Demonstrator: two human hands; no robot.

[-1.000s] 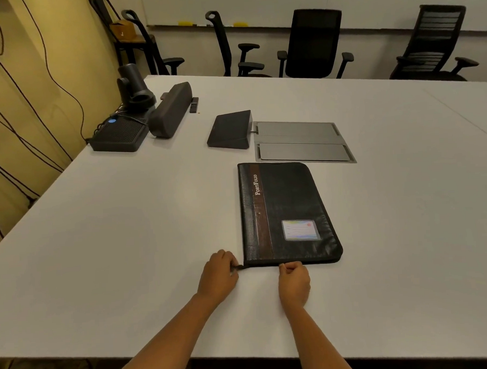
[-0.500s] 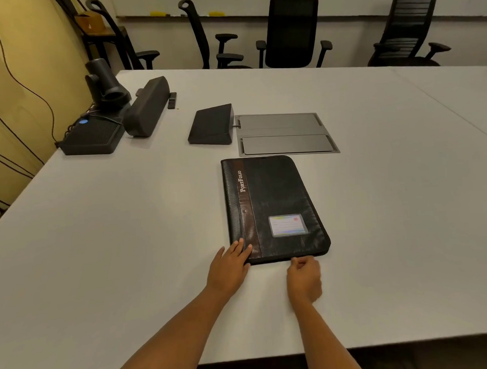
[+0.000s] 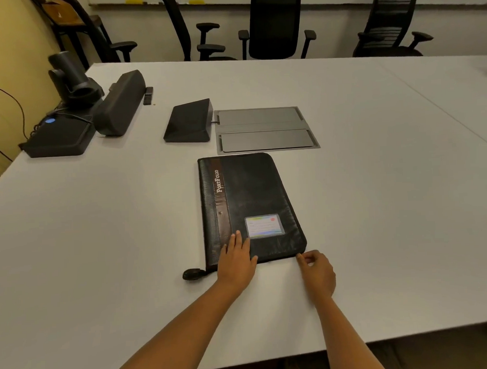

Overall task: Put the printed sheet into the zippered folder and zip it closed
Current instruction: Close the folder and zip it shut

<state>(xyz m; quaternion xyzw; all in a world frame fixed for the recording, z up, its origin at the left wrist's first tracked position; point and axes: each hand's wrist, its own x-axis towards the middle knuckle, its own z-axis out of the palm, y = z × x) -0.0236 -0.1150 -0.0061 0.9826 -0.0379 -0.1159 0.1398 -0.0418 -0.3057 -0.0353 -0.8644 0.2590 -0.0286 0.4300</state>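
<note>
Black portfolio folder [image 3: 251, 200] lies closed on the desk [image 3: 127, 231], long axis twelve-to-six. My left hand [image 3: 236, 264] presses its seven-o'clock corner, fingers [image 3: 237, 241] straight. My right hand [image 3: 318, 273] pinches its zip edge at five o'clock.

A black zippered folder [image 3: 251, 200] lies flat and closed on a white table [image 3: 99, 232], spine to the left. A brown stripe [image 3: 222, 202] reads "PortFolio"; a label window [image 3: 264, 225] sits by its near right corner.

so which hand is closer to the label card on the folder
Left. The left hand lies flat on the folder, fingertips just beside the label card; the right hand is at the near right corner, farther from it.
</note>
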